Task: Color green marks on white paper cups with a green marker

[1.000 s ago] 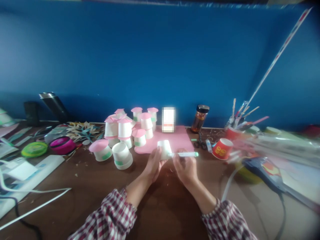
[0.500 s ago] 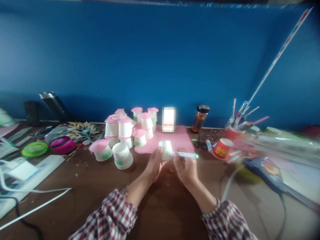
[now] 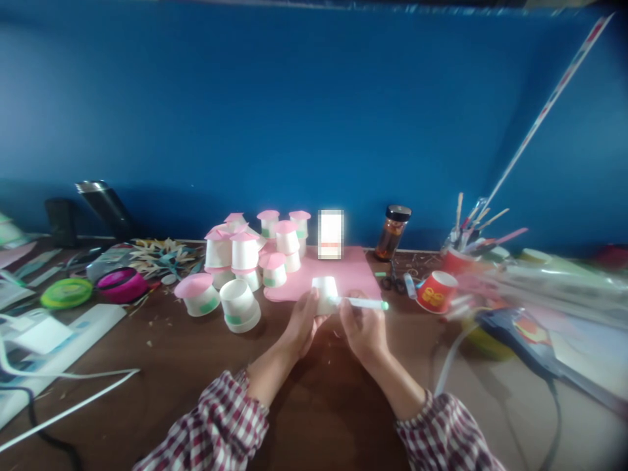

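A small white paper cup (image 3: pixel 324 294) is gripped by my left hand (image 3: pixel 304 320) just above the desk, its narrow end up. My right hand (image 3: pixel 364 324) holds a white marker pen (image 3: pixel 363 303) with a light green end pointing right. The pen's tip is at the right side of the cup, touching it or very close. Under and behind them lies a pink sheet (image 3: pixel 338 265). To the left, several white cups with pink paper tops (image 3: pixel 245 252) stand grouped, some with green patches. In front of these is an uncapped cup stack (image 3: pixel 239 307) with a green patch.
A red paper cup (image 3: pixel 437 292), a lidded jar (image 3: pixel 393 234) and scissors (image 3: pixel 392 281) are to the right. Beyond the red cup lies a glue gun (image 3: pixel 520 337) with its cord. A power strip (image 3: pixel 73 347), white cable and pink tape roll (image 3: pixel 122 284) are on the left.
The cup in my left hand has shifted slightly right, and the marker's green end has tilted down a little. The other things stay where they were.
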A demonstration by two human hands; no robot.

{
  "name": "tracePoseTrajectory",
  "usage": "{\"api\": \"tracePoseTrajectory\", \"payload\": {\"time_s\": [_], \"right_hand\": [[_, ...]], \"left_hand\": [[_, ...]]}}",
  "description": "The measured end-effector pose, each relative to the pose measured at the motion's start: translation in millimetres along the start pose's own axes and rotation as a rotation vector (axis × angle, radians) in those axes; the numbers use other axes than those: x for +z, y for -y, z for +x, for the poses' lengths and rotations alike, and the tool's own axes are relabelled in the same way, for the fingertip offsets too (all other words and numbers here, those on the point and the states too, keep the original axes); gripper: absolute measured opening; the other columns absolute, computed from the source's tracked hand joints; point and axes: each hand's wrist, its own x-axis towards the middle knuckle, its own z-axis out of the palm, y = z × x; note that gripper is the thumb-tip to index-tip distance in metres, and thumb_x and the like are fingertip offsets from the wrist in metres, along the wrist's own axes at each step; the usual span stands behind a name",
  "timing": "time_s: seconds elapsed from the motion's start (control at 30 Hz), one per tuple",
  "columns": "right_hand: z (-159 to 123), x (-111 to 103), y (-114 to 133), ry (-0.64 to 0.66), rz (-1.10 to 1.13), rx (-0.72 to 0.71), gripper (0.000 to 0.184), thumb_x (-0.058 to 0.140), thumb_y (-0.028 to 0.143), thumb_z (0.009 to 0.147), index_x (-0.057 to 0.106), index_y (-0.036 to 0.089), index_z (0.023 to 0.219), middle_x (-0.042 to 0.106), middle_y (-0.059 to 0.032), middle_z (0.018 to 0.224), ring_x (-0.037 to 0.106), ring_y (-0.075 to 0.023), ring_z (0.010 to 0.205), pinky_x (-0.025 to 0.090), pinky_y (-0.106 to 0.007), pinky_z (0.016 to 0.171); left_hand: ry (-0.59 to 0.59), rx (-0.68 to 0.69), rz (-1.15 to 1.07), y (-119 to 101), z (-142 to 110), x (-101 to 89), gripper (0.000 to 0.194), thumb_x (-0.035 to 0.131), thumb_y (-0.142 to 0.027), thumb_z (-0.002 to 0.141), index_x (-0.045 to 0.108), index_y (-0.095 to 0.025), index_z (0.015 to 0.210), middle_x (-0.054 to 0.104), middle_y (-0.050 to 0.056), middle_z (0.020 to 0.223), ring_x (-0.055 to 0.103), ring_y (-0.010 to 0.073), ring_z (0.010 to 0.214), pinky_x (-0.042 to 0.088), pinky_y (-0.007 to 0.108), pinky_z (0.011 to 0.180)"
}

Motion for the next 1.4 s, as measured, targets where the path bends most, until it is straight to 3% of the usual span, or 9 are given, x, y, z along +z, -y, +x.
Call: {"api": "tracePoseTrajectory", "payload": {"time_s": [0.23, 0.67, 1.07, 1.4], "right_hand": [[0.2, -0.4, -3.3, -0.008, -0.054, 0.001, 0.026, 0.045, 0.034, 0.088, 0.058, 0.017, 0.075, 0.055, 0.0024, 0.052, 0.050, -0.0105, 0.044, 0.039, -0.020, 0.049], [0.6, 0.0, -1.9, 0.029, 0.012, 0.042, 0.024, 0.045, 0.035, 0.089, 0.058, 0.017, 0.079, 0.059, 0.0007, 0.056, 0.054, -0.0116, 0.047, 0.039, -0.019, 0.048], [0.3, 0.8, -3.8, 0.072, 0.038, -0.003, 0.020, 0.046, 0.030, 0.086, 0.056, 0.017, 0.075, 0.054, 0.0032, 0.055, 0.048, -0.0095, 0.046, 0.037, -0.019, 0.047], [-0.2, 0.5, -3.0, 0.037, -0.009, -0.014, 0.021, 0.045, 0.031, 0.087, 0.054, 0.017, 0.074, 0.054, 0.0028, 0.056, 0.049, -0.0101, 0.048, 0.038, -0.019, 0.051]], "left_hand": [[-0.030, -0.005, 0.001, 2.0, 1.3, -5.7, 0.043, 0.054, -0.052, 0.081, 0.061, -0.020, 0.109, 0.061, 0.011, 0.119, 0.055, 0.0263, 0.111, 0.037, 0.046, 0.101], [-0.023, 0.013, -0.026, 3.2, 3.6, -7.9, 0.044, 0.052, -0.052, 0.082, 0.062, -0.017, 0.106, 0.063, 0.012, 0.114, 0.057, 0.0267, 0.109, 0.037, 0.048, 0.101], [-0.092, -0.019, -0.051, 3.6, 4.7, -8.4, 0.045, 0.056, -0.051, 0.080, 0.059, -0.019, 0.110, 0.059, 0.013, 0.123, 0.052, 0.0284, 0.117, 0.035, 0.048, 0.103], [-0.081, -0.005, -0.047, 4.9, 5.0, -9.5, 0.044, 0.054, -0.051, 0.081, 0.060, -0.019, 0.111, 0.060, 0.012, 0.122, 0.053, 0.0278, 0.118, 0.037, 0.046, 0.103]]}}
